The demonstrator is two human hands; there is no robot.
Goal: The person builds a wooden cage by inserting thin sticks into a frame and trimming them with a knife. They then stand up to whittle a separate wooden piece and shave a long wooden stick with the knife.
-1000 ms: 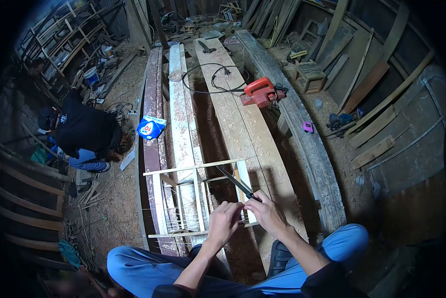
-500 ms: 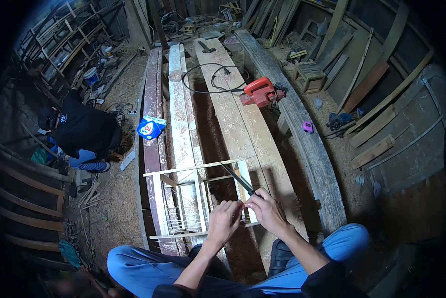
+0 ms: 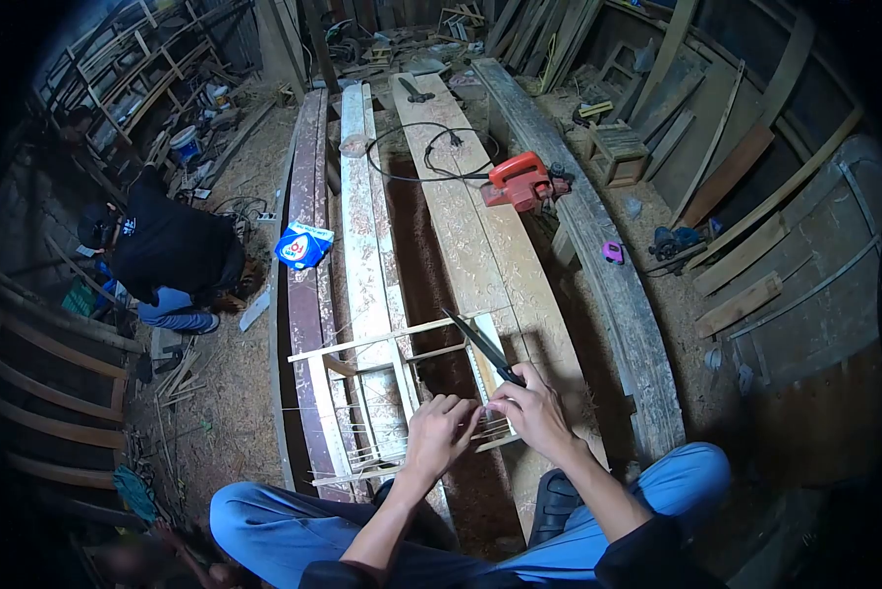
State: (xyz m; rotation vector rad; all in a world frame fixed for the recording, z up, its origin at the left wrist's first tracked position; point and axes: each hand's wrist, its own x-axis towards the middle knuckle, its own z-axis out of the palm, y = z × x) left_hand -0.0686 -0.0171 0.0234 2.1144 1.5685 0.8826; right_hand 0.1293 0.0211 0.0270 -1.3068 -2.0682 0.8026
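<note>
Gripping knife [image 3: 482,348] in right hand [image 3: 536,413], blade over frame [image 3: 403,381]. Left hand [image 3: 441,437] close by, fingers curled; can't tell its grip. Frame on planks [image 3: 472,250], beyond and left.

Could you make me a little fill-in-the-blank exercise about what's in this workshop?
The right hand holds a ____ that points away from the person wearing the camera. 
The electric planer has a body coloured ____. 
From the wearer's viewpoint, the tape measure lies to the planer's ____ side. 
Another person crouches on the floor, off to the wearer's ____ side.

Missing words: knife; red; right; left.
</note>
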